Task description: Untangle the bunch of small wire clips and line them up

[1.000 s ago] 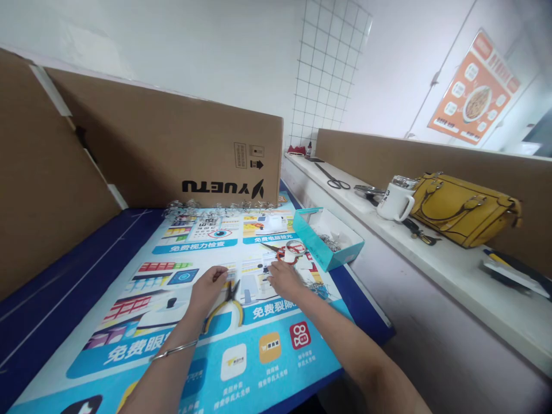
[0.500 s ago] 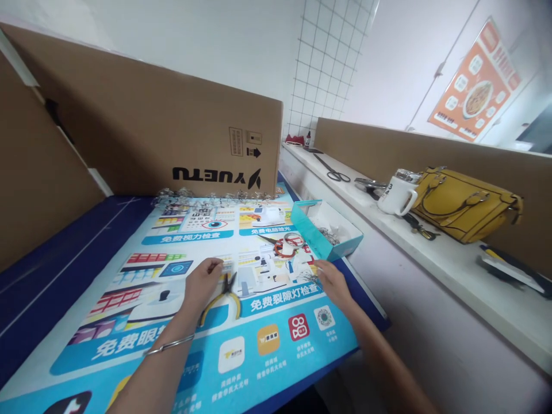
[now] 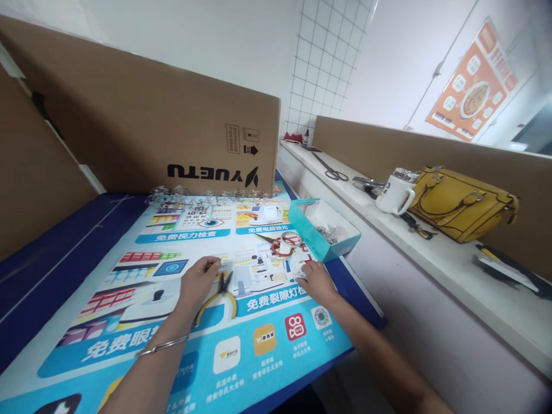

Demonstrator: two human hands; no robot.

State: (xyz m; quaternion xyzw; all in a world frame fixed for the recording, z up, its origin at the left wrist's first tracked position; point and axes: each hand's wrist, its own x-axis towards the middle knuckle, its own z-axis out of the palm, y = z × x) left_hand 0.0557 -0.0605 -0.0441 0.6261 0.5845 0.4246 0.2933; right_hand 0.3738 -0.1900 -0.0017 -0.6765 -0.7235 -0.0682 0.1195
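My left hand [image 3: 202,279] is closed in a pinch above the printed mat, just left of the yellow-handled pliers [image 3: 221,292]; what its fingertips hold is too small to make out. My right hand [image 3: 318,280] rests on the mat with its fingers bent down over a small pile of thin wire pieces beside a crumpled white bit [image 3: 296,260]. Its fingertips partly cover the pile. Scissors with red handles [image 3: 282,245] lie just beyond that hand. The turquoise box [image 3: 345,248], holding silvery wire pieces [image 3: 326,233], stands open behind it.
Tangled wire pieces [image 3: 207,200] lie along the foot of the cardboard panel [image 3: 194,126]. On the white ledge [image 3: 448,259] at the right are black scissors [image 3: 334,174], a white mug [image 3: 391,195] and a yellow bag [image 3: 466,204].
My right hand has moved left and onto the small wire pile, its fingers now curled over it. My left hand keeps its pinch near the pliers. The view has shifted slightly.
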